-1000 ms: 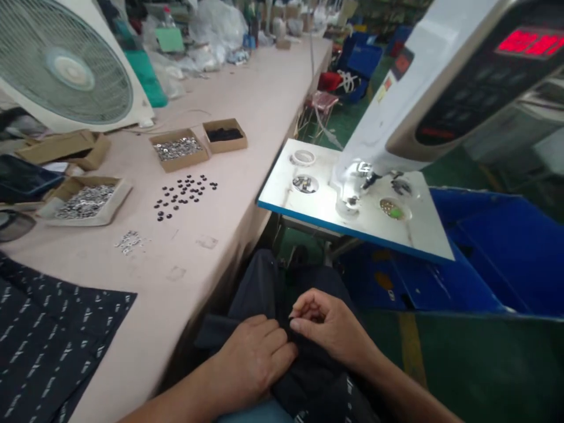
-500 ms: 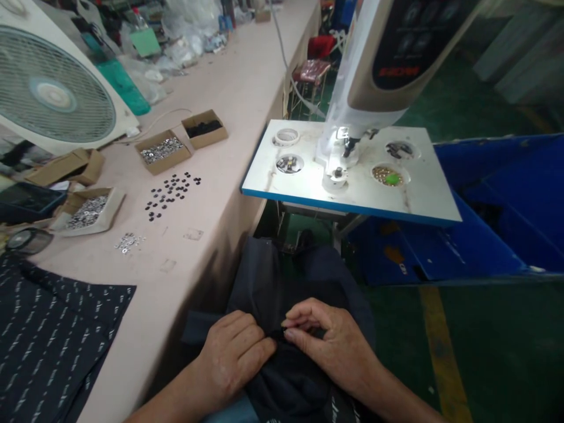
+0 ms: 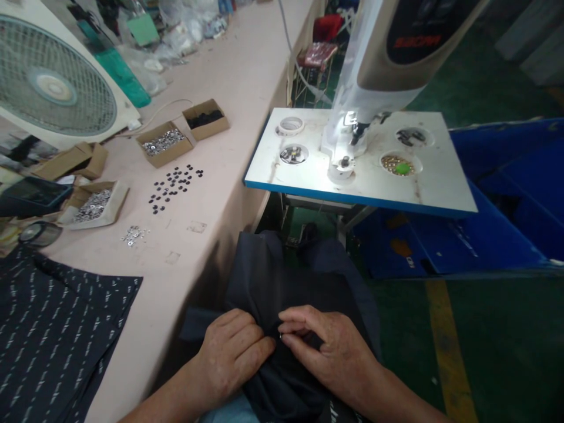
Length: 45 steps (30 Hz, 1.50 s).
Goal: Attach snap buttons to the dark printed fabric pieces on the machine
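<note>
"While the dark cloth [image 3: 284, 379] lies bunched across my lap, my left hand [image 3: 235, 349] is curled over it, fingers bent, with an edge seemingly caught beneath them."

"And the right?"

"My right hand [image 3: 332, 343] is just beside it, thumb and fingertips pinched together on what looks like a tiny shiny piece [image 3: 281, 335], too small for me to name."

"How far along is that?"

"Partway at this one spot, I'd judge. The piece is right at the cloth, but I can't tell whether it's fastened."

"What's left, then?"

"Plenty, by the look of the table [image 3: 247, 64] on my left: black round pieces [image 3: 172, 192] spread loose, a small heap of silver bits [image 3: 131, 235], and cardboard boxes [image 3: 171, 154] holding more. A printed cloth [image 3: 48, 329] lies at the near end. The white machine [image 3: 383, 82] stands ahead, well apart from my hands."
</note>
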Each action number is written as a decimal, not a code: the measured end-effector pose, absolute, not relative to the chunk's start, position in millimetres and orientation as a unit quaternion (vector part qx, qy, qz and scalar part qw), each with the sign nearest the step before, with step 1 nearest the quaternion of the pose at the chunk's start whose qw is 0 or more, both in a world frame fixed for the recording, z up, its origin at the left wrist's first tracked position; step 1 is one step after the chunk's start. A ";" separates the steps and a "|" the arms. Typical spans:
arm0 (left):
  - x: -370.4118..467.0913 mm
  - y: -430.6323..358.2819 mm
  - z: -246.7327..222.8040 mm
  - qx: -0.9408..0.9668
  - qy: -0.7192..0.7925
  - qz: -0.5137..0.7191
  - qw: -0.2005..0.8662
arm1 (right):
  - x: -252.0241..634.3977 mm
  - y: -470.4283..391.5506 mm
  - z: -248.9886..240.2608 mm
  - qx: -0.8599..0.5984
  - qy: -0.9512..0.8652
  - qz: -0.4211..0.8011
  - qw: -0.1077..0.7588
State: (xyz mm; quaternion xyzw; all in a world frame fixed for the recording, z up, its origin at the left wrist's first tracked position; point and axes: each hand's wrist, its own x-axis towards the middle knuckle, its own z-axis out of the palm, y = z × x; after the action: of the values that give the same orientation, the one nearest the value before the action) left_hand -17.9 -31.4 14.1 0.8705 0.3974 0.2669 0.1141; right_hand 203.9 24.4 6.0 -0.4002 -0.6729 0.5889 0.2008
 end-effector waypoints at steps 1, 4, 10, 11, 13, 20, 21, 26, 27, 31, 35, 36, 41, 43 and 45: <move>-17.6 -31.1 14.7 0.870 0.397 0.266 0.120 | 203.5 24.0 5.5 -0.396 -0.679 0.584 0.201; -17.6 -30.7 14.4 0.868 0.397 0.266 0.137 | 202.9 24.3 5.7 -0.377 -0.709 0.561 0.202; -20.2 -36.1 5.1 0.843 0.414 0.273 0.207 | 204.8 29.9 10.0 -0.325 -0.788 0.493 0.172; -19.9 -36.4 4.0 0.837 0.419 0.276 0.221 | 205.1 31.0 9.8 -0.315 -0.798 0.487 0.166; -18.4 -35.7 3.2 0.819 0.431 0.283 0.251 | 205.9 32.4 8.4 -0.298 -0.812 0.481 0.146; -12.0 -29.1 7.4 0.732 0.484 0.292 0.380 | 212.5 36.3 17.9 -0.289 -0.796 0.522 0.101; -11.5 -28.3 8.2 0.718 0.498 0.280 0.398 | 214.6 38.4 22.6 -0.291 -0.783 0.541 0.102; -7.8 -22.6 12.8 0.655 0.560 0.221 0.457 | 224.7 52.6 40.3 -0.278 -0.715 0.636 0.087; -6.9 -21.3 13.7 0.643 0.569 0.210 0.468 | 225.5 55.2 41.8 -0.275 -0.706 0.649 0.075; -4.4 -17.0 15.0 0.600 0.585 0.183 0.515 | 224.5 62.3 47.7 -0.277 -0.689 0.670 0.012; -4.8 -16.0 14.2 0.572 0.582 0.152 0.558 | 219.8 62.1 55.7 -0.299 -0.702 0.646 -0.026; -5.2 -16.0 13.9 0.564 0.582 0.146 0.567 | 218.0 60.7 56.3 -0.306 -0.709 0.635 -0.030; -6.8 -15.3 11.5 0.515 0.587 0.143 0.608 | 206.6 48.7 41.9 -0.325 -0.724 0.608 0.024; -7.7 -14.4 10.7 0.496 0.582 0.146 0.627 | 202.7 45.1 32.0 -0.338 -0.717 0.608 0.049; -9.1 -13.1 10.4 0.481 0.575 0.147 0.646 | 199.8 43.9 23.7 -0.355 -0.703 0.612 0.062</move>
State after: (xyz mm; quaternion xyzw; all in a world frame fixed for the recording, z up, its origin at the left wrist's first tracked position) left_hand -9.1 -13.1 10.4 0.4806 0.5748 0.1473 0.6457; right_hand 199.8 43.9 23.7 -0.3551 -0.7035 0.6125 0.0623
